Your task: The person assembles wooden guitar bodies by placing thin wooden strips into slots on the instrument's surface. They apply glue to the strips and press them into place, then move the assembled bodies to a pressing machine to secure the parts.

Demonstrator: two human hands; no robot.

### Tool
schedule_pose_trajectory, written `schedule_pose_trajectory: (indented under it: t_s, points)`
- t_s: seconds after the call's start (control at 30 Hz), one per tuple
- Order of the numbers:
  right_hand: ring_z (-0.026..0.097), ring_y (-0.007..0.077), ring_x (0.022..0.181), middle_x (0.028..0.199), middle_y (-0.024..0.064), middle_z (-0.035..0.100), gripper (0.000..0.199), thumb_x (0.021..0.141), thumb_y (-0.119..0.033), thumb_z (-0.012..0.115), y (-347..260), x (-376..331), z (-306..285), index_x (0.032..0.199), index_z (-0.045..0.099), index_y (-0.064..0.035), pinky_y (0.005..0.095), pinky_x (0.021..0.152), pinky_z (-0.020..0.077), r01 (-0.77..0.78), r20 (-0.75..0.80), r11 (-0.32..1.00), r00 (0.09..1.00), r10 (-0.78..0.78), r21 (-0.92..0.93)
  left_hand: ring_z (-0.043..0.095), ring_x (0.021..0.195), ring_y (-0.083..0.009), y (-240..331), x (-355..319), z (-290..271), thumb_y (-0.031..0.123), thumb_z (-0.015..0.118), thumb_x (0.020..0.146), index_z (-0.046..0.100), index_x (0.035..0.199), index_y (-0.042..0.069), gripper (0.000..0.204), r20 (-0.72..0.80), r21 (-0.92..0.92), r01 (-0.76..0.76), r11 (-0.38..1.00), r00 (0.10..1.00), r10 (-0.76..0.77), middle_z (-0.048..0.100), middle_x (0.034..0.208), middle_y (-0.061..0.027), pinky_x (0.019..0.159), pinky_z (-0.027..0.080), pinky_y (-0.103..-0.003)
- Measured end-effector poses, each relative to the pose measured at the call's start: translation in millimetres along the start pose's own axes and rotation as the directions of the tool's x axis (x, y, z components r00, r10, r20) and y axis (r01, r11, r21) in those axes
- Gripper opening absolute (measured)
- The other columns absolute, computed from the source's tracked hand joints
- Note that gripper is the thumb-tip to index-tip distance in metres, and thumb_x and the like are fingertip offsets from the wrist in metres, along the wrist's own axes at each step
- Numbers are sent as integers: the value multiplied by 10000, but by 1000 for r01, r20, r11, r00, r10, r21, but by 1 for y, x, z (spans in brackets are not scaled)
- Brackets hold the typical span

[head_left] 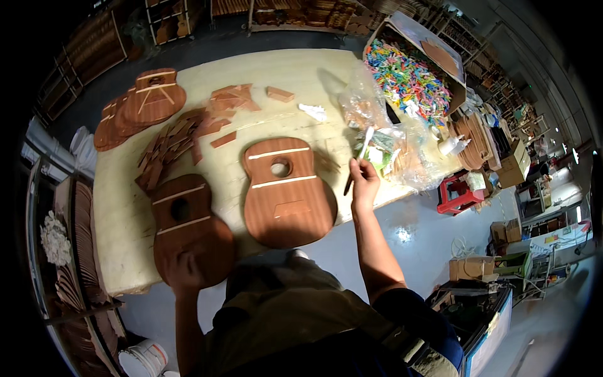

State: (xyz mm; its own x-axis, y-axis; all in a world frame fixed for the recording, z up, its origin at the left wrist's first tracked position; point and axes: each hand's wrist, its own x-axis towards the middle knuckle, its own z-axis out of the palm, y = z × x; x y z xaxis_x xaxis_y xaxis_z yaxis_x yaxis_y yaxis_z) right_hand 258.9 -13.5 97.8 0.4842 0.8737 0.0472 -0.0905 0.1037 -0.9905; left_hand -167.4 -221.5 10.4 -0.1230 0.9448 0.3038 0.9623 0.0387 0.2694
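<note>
My right hand (364, 183) is raised over the table's front edge, thumb and fingers pinched on a slim dark stick-like thing (348, 183). Just beyond the fingertips shows a slim white thing (368, 138); whether it is part of what I hold is unclear. My left hand (183, 271) is smeared by motion at the near end of a dark brown guitar-shaped wooden plate (195, 242), which overhangs the table edge. Beside it lies a lighter plate (289, 213) with a round hole, two pale strips across it and a small rectangular wood patch (293, 209) below the hole.
Loose wood pieces (169, 147) are heaped at the left; braced plates (154, 103) are stacked behind them. Clear plastic bags (411, 160) lie at the right, near a box of coloured clips (408, 75). A red stool (457, 195) stands off the table's right side.
</note>
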Motion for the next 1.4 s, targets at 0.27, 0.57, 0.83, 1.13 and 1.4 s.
schedule_pose_trajectory:
  t_s: [0.27, 0.57, 0.83, 1.13, 1.4]
  points:
    - [400, 41, 497, 596, -46, 520, 228, 850, -186, 735, 88, 50, -72, 706, 583, -95, 214, 442, 278, -221, -74, 966, 974, 213, -132, 599, 896, -314, 100, 48, -15, 194, 627, 866, 568, 1115, 25, 306, -266, -158, 27, 987, 961, -69, 609, 950, -159, 784, 482, -400]
    - [433, 89, 683, 782, -4, 513, 173, 905, -181, 650, 47, 90, -69, 908, 581, -22, 228, 649, 396, 316, -150, 946, 934, -323, -69, 641, 670, -159, 240, 81, 65, 142, 666, 862, 662, 933, 70, 101, 263, -712, 22, 701, 935, 238, 657, 816, -89, 618, 510, -289]
    - [682, 265, 831, 851, 174, 685, 189, 914, -89, 506, -5, 344, 15, 978, 656, 6, 347, 728, 517, 371, 464, 877, 862, -203, -306, 632, 613, -132, 230, 71, 94, 161, 685, 830, 677, 920, 55, 138, 311, -722, 156, 674, 943, 116, 661, 721, -74, 576, 497, -276]
    - [641, 344, 985, 1015, 203, 668, 297, 800, -216, 577, 127, 415, 48, 1002, 708, -42, 393, 860, 499, 511, 524, 120, 838, 149, -851, 588, 572, -93, 244, 72, 82, 113, 704, 820, 671, 863, 73, 67, 275, -644, 136, 753, 960, 62, 632, 673, -32, 517, 467, -255]
    - [611, 310, 1076, 1134, 184, 640, 351, 803, -251, 616, 222, 423, 62, 1081, 683, -46, 380, 930, 465, 618, 626, 165, 779, -2, -769, 588, 560, -105, 253, 67, 69, 123, 713, 815, 669, 861, 64, 87, 272, -593, 170, 787, 962, -4, 642, 687, -45, 526, 478, -267]
